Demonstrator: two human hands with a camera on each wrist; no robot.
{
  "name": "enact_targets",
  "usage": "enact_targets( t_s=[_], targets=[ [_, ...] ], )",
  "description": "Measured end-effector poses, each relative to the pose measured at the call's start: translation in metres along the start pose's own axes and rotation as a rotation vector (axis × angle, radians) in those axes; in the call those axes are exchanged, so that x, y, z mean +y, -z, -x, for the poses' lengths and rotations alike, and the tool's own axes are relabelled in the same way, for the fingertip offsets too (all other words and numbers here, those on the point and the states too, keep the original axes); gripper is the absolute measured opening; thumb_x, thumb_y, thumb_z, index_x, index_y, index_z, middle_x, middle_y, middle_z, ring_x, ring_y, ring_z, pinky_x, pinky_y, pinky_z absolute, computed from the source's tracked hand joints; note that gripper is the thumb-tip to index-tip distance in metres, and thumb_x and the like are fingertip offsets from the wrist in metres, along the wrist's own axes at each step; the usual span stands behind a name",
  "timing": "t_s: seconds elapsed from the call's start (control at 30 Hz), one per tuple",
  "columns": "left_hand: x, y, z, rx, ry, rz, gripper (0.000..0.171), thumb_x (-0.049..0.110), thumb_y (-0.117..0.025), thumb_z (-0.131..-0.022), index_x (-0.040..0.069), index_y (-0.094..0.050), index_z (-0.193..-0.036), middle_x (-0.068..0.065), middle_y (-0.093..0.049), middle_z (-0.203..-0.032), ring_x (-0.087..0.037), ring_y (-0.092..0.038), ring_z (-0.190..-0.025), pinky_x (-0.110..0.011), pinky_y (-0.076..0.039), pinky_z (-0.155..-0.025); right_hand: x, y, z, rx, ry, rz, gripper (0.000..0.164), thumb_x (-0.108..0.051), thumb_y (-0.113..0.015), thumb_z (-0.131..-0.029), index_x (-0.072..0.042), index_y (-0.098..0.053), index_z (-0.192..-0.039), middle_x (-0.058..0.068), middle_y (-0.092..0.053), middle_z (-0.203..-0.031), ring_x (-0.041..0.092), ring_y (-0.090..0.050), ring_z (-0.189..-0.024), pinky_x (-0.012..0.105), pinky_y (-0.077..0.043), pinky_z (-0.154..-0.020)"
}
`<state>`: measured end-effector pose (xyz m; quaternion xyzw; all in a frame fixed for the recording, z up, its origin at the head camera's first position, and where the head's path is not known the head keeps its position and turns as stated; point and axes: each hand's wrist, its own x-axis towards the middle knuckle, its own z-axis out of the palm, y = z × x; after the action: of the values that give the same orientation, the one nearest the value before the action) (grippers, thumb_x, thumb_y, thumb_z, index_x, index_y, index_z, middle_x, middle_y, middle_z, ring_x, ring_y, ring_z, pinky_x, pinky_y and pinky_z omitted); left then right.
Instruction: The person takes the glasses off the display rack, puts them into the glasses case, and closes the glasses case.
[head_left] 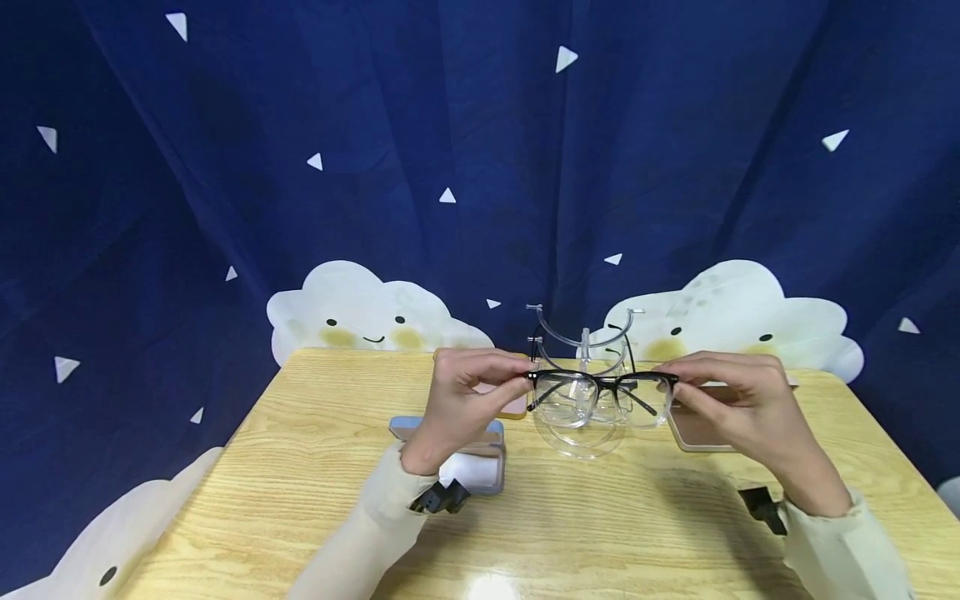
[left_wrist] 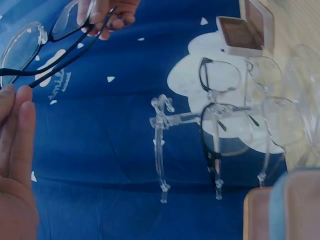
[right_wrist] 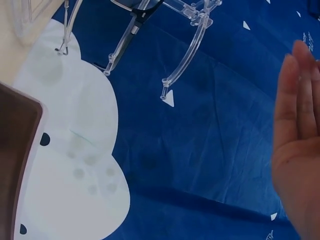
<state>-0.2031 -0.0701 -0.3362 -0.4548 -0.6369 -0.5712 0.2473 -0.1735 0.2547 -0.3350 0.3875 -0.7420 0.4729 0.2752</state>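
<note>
A pair of eyeglasses (head_left: 607,383) with a black upper rim and clear lower rims is held level in front of a clear display stand (head_left: 585,342). My left hand (head_left: 472,392) pinches its left end between thumb and fingers. At the opposite end, my right hand (head_left: 738,404) pinches it the same way. Both temples are unfolded in the left wrist view, where the eyeglasses (left_wrist: 45,37) appear at upper left. Other glasses (left_wrist: 204,135) rest on lower tiers of the stand (left_wrist: 159,150); its top arc holds none. The right wrist view shows my right hand (right_wrist: 300,130) but not the held pair.
Beside my left forearm lies an open blue glasses case (head_left: 405,423) with a white cloth (head_left: 472,472) inside. An orange-edged case (head_left: 517,408) is partly hidden behind my left hand. An open brown case (head_left: 701,433) sits behind my right hand on the wooden table (head_left: 315,467).
</note>
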Motion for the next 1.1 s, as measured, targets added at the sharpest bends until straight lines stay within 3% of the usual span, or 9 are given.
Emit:
enact_targets(
  t_s=[0.13,0.27,0.4,0.73,0.9,1.1],
  targets=[
    [-0.002,0.004,0.004,-0.020,0.069,-0.012,0.011,-0.015,-0.077,-0.083,-0.013,-0.078,-0.094,-0.027,-0.078,-0.092,-0.003,-0.076,-0.084,-0.029,-0.066,-0.067,0.001,-0.003,0.000,-0.010,-0.017,0.101,0.043,0.036,-0.071,-0.066,0.007,-0.078,-0.096,-0.021,-0.075,-0.107,-0.009,-0.073,-0.089,0.012,-0.060,-0.071],
    [-0.002,0.007,0.005,-0.032,0.126,0.010,0.013,-0.014,-0.077,-0.084,-0.014,-0.077,-0.097,-0.028,-0.078,-0.094,-0.002,-0.076,-0.085,-0.031,-0.066,-0.069,0.004,-0.006,0.001,0.002,-0.011,0.135,0.042,0.036,-0.070,-0.064,0.006,-0.078,-0.093,-0.025,-0.074,-0.105,-0.011,-0.071,-0.085,0.011,-0.059,-0.068],
    [-0.001,0.007,0.005,-0.044,0.140,0.028,0.016,-0.014,-0.077,-0.084,-0.015,-0.076,-0.100,-0.029,-0.078,-0.096,-0.002,-0.076,-0.084,-0.032,-0.066,-0.068,0.005,-0.008,0.002,-0.005,-0.039,0.154,0.039,0.035,-0.070,-0.065,0.006,-0.078,-0.090,-0.026,-0.073,-0.101,-0.012,-0.070,-0.080,0.011,-0.059,-0.064],
    [0.000,0.010,0.009,-0.047,0.176,0.119,0.013,-0.016,-0.074,-0.085,-0.017,-0.075,-0.098,-0.032,-0.076,-0.093,0.000,-0.076,-0.086,-0.032,-0.066,-0.072,0.010,-0.015,0.002,-0.043,-0.047,0.133,0.037,0.032,-0.072,-0.067,0.004,-0.079,-0.090,-0.012,-0.078,-0.093,-0.008,-0.072,-0.076,0.013,-0.059,-0.063],
    [-0.004,0.017,0.019,-0.042,0.239,0.126,0.013,-0.015,-0.073,-0.087,-0.017,-0.074,-0.100,-0.033,-0.075,-0.096,0.000,-0.077,-0.086,-0.030,-0.066,-0.071,0.011,-0.023,0.002,-0.072,-0.016,0.140,0.039,0.029,-0.074,-0.068,-0.001,-0.080,-0.092,0.003,-0.079,-0.086,-0.007,-0.069,-0.073,0.012,-0.058,-0.061],
    [-0.005,0.029,0.035,-0.031,0.348,0.122,0.013,-0.014,-0.072,-0.088,-0.016,-0.074,-0.101,-0.034,-0.075,-0.092,-0.001,-0.077,-0.081,-0.028,-0.065,-0.071,0.015,-0.037,0.005,-0.119,0.026,0.206,0.038,0.020,-0.080,-0.068,-0.010,-0.081,-0.092,0.000,-0.080,-0.083,-0.007,-0.069,-0.074,0.011,-0.055,-0.063]
  ],
)
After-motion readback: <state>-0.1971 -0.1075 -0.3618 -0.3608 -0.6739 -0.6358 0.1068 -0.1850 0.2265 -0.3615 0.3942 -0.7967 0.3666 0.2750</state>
